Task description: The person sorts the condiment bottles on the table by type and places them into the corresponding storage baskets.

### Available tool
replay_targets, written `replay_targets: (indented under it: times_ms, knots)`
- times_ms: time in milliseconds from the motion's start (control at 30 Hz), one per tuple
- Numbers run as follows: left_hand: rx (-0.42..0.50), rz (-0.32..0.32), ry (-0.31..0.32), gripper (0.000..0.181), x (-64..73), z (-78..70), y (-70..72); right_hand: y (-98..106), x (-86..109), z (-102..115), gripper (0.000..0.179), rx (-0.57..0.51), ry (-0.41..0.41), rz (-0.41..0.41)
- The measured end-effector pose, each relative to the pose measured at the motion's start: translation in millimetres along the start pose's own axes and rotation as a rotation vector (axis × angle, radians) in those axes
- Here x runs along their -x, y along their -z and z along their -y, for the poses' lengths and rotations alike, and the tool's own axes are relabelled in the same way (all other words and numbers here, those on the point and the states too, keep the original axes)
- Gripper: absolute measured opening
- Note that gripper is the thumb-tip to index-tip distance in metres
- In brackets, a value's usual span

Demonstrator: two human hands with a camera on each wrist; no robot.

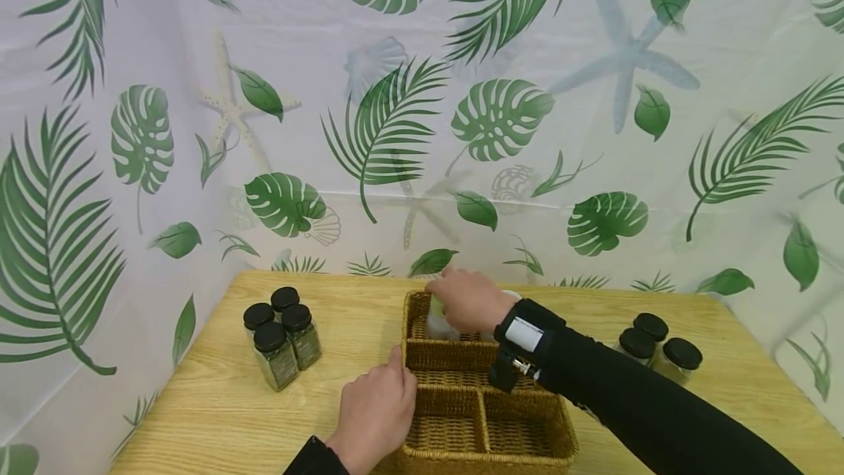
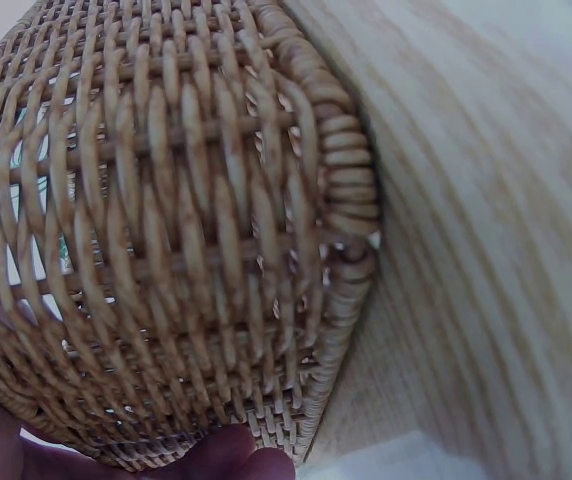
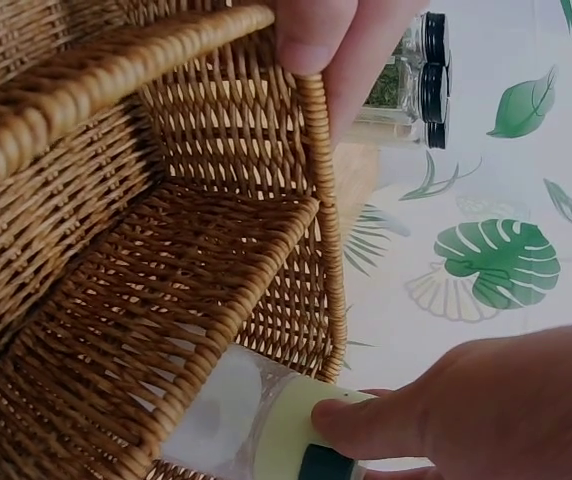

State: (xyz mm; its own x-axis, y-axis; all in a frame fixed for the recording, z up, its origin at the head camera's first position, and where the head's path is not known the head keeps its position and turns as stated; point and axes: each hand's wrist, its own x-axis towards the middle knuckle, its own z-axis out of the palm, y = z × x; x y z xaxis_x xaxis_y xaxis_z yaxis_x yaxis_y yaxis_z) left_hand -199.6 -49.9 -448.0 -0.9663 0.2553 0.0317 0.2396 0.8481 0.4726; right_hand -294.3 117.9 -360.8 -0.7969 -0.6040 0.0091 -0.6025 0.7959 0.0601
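A brown wicker basket (image 1: 448, 437) with several compartments stands on the table; its woven wall (image 2: 196, 200) fills much of the left wrist view. My left hand (image 1: 377, 409) grips the basket's left side, with the rim between its fingers in the right wrist view. In the back compartment is a clear container (image 3: 221, 410) with a light-green lid and a dark green tab. My right hand (image 1: 473, 303) pinches that lid between thumb and fingers. A white round top (image 1: 511, 294) shows partly behind the right wrist; what it belongs to is hidden.
Several black-capped glass jars (image 1: 277, 354) of dried green herbs stand left of the basket. More black-capped jars (image 1: 679, 358) stand to the right, partly behind the right forearm. A leaf-printed curtain (image 1: 409, 123) hangs behind the wooden table (image 1: 191, 409).
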Motion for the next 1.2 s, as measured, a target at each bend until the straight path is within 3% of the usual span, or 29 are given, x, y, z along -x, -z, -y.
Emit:
replay_targets:
  times_ms: [467, 833, 1200]
  knots:
    - [-0.001, 0.003, 0.013, 0.051, -2.2, 0.9, -3.8, 2, 8.7, -3, 0.041, 0.047, -0.016, -0.043]
    - [-0.014, -0.028, 0.010, 0.051, -0.1, -0.4, -1.9, 27, 38.0, -26, 0.046, -0.039, -0.112, -0.076]
    - [-0.012, -0.040, -0.005, 0.052, -0.2, -0.7, -3.2, 40, 79.0, -56, 0.031, -0.062, -0.134, -0.193]
